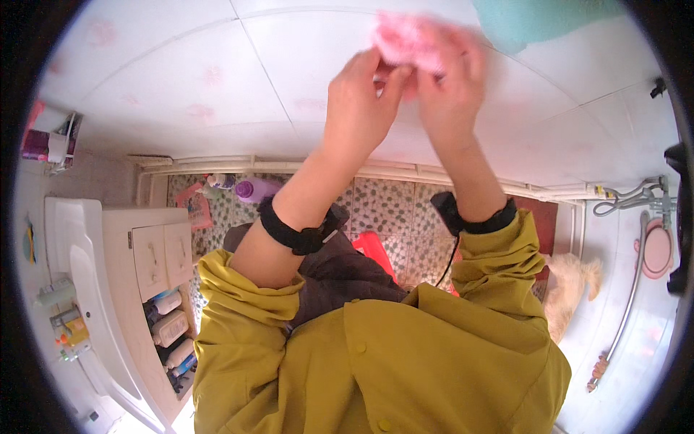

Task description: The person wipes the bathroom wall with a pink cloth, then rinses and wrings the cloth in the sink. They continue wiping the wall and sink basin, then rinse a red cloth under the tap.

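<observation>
Head view: closest in, the mustard shirt [434,354] has its sleeves bunched up near the elbows, presumably to keep the fabric off the forearms and clear of the black straps, one on the left wrist [293,235] and one on the right [481,220]. Beyond them, both arms reach up and forward. The left hand [359,94] grasps the lower left part of a crumpled pink cloth [408,47] between thumb and fingers; the right hand [454,90] has its fingers curled over the other side. Motion blur hides how firmly each clenches. Two hands probably suit something so limp, each gathering one end. The cloth is before the tiled wall [181,65], left of a turquoise patch [538,25]; whether it touches the tiles I cannot tell.

Lower down, pale pipes [405,172] run along the wall's foot, likely there to stay out of the way. A purple bottle [256,189] is on the patterned floor [379,206] near them. To the left, bottles [170,329] sit in the open shelf of a white cabinet [119,231], apparently for easy reach.
</observation>
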Demonstrator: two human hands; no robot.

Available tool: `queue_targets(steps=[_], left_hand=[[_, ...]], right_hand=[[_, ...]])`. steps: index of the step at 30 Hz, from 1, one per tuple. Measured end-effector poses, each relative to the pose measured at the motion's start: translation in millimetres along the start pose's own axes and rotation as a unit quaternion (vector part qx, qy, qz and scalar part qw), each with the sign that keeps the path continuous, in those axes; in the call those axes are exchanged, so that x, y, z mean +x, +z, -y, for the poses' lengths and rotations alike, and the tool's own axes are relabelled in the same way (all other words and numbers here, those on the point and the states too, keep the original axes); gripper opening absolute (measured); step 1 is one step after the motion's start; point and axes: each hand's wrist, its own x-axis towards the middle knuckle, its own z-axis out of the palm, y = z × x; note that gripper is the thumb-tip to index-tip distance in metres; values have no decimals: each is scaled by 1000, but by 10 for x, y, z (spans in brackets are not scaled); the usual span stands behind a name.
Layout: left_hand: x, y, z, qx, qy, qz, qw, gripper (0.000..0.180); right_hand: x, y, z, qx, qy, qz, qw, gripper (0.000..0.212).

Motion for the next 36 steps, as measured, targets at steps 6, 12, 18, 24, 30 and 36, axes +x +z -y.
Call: queue_targets(steps=[6,12,18,24,30,36], left_hand=[[-90,125,183,30,-56,-13,998,9],[-684,449,745,102,-4,98,990,17],[-35,565,-130,26,157,49,986,27],[-298,652,273,98,74,154,980,37],[-598,768,567,121,60,207,969,37],[-66,894,-207,-3,179,92,980,34]], right_hand=[[-358,63,-139,12,-85,64,994,23],[-954,-138,-516,59,70,182,979,22],[-13,-524,-401,-32,-45,-18,998,29],[-515,-352,-514,-60,-43,45,996,30],[-1042,-387,-654,-28,30,132,990,34],[-12,-752,-441,-112,14,-50,992,26]])
